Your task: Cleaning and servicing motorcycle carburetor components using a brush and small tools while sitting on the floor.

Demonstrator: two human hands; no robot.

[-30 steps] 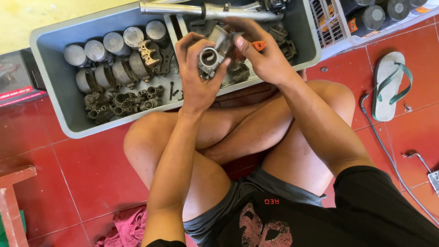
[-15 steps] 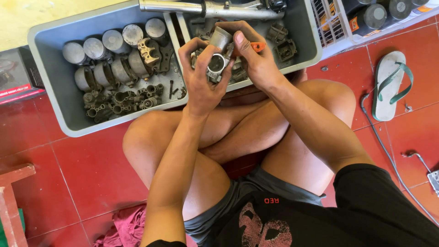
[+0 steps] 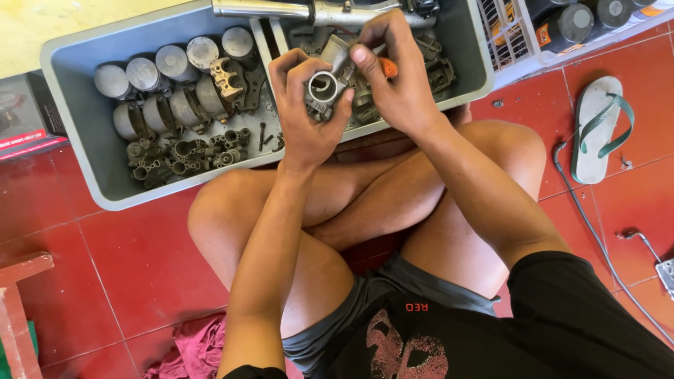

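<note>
Both hands on one grey metal carburetor body (image 3: 324, 90): left hand (image 3: 303, 119) fingers curl around it, right hand (image 3: 394, 77) fingers pinch its top, an orange-handled tool (image 3: 388, 67) tucked behind them. Beyond the fingers sits a grey two-compartment tray (image 3: 77, 133); about nine metal cylinders (image 3: 172, 84) left of the fingers. One green-strapped flip-flop (image 3: 597, 130) far right.

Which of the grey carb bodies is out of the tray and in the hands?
The one with the round open bore, gripped by the left hand and right hand above the grey tray; the other small bodies lie inside it.
</note>
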